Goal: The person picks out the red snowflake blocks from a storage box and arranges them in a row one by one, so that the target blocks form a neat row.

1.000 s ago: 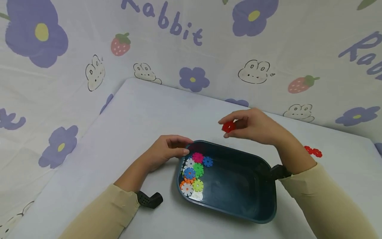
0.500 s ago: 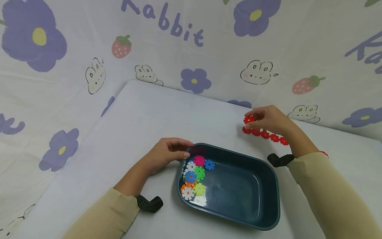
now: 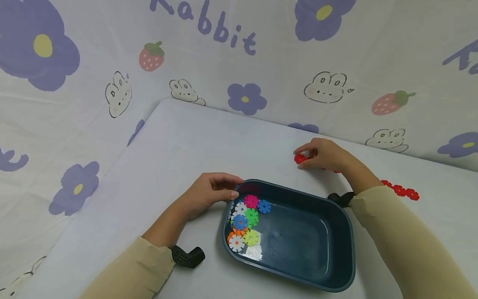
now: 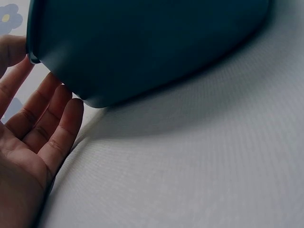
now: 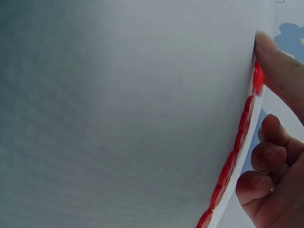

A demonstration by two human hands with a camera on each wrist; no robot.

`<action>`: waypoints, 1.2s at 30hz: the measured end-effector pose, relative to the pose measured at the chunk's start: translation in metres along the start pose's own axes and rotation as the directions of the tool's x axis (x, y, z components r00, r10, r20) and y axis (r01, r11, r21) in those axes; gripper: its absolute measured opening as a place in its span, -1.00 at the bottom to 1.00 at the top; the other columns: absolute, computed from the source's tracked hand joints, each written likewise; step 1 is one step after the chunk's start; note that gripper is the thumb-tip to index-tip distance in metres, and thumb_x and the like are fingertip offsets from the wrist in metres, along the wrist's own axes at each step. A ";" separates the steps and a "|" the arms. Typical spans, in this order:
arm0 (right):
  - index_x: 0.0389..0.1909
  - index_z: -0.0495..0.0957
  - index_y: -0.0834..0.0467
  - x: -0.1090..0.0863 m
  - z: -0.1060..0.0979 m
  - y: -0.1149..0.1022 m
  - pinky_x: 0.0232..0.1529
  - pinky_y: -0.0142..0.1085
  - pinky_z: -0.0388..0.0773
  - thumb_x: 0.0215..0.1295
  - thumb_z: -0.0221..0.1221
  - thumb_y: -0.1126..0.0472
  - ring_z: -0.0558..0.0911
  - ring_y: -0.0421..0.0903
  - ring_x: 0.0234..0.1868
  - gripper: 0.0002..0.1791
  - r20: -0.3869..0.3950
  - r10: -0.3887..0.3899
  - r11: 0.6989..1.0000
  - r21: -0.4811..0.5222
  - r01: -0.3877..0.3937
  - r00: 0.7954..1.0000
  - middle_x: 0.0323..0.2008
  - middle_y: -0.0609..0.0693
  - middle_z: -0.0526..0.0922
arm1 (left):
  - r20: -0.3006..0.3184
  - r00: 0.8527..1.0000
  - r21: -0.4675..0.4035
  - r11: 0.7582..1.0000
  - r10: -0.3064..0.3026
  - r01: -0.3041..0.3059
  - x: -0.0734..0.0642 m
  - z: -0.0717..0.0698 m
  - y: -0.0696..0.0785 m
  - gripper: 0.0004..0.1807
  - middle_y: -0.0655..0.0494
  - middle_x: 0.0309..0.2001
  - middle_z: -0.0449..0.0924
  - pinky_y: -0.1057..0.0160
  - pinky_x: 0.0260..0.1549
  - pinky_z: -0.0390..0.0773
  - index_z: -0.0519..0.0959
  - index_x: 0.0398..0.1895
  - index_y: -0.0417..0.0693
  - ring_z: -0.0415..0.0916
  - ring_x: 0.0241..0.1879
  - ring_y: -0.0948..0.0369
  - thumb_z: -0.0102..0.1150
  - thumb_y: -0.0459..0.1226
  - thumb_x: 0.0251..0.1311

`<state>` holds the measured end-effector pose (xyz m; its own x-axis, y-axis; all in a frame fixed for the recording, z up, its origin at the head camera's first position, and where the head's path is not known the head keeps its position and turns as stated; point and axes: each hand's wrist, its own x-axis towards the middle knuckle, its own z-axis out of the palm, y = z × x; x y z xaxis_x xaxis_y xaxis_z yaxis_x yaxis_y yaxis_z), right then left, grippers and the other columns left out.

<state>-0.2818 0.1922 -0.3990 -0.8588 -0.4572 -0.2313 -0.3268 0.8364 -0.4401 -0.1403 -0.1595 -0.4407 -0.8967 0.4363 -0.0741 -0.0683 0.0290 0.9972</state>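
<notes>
My left hand (image 3: 210,192) pinches the rim of a dark teal plastic basin (image 3: 291,187) at its far left corner, thumb inside and fingers outside. In the left wrist view, the fingers (image 4: 61,135) lie along the basin's outer wall (image 4: 142,42). Beyond the basin, my right hand (image 3: 325,155) holds a red notched snowflake disc (image 3: 299,159) between thumb and fingers, low over the table. It is at the left end of a row of red snowflake discs (image 3: 400,190), partly hidden by the hand and wrist. The right wrist view shows this row (image 5: 225,173) lying edge to edge.
Several snowflake discs lie at the basin's left end, among them a pink disc (image 3: 251,202), a green disc (image 3: 252,217), a white disc (image 3: 237,242) and a blue disc (image 3: 264,206). A patterned cloth (image 3: 209,58) rises behind the white table (image 3: 209,137).
My right hand has carried the red disc rightward from behind the basin, then lowered it at the row's left end. The left hand keeps its grip on the rim.
</notes>
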 end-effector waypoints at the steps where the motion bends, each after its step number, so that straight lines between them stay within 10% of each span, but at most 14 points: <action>1: 0.07 0.66 0.01 -0.001 0.000 0.000 -0.37 -0.27 0.46 0.12 0.42 0.02 0.43 0.00 -0.20 -0.54 0.000 0.009 1.000 0.001 -0.009 1.000 -0.24 0.07 0.49 | 0.001 1.000 0.001 1.000 0.000 0.000 0.000 0.000 0.000 -0.61 -0.01 0.06 0.64 0.27 -0.05 0.60 0.63 0.09 -0.08 0.52 0.02 0.10 0.34 -0.27 0.16; 36: 0.26 0.48 0.11 -0.041 -0.023 0.012 -0.26 -0.22 0.55 0.37 0.17 -0.01 0.48 0.12 -0.04 -0.50 -0.170 0.216 0.976 0.067 -0.208 0.961 0.04 0.19 0.53 | -0.020 1.000 0.065 0.998 -0.022 0.023 0.002 -0.029 -0.007 -0.63 0.02 0.05 0.65 0.21 -0.08 0.61 0.63 0.10 -0.01 0.58 -0.05 0.07 0.30 -0.17 0.23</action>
<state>-0.2596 0.2286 -0.3746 -0.9635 -0.2073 -0.1696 -0.1144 0.8911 -0.4392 -0.1547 -0.1849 -0.4481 -0.9035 0.4177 -0.0959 -0.0604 0.0975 0.9934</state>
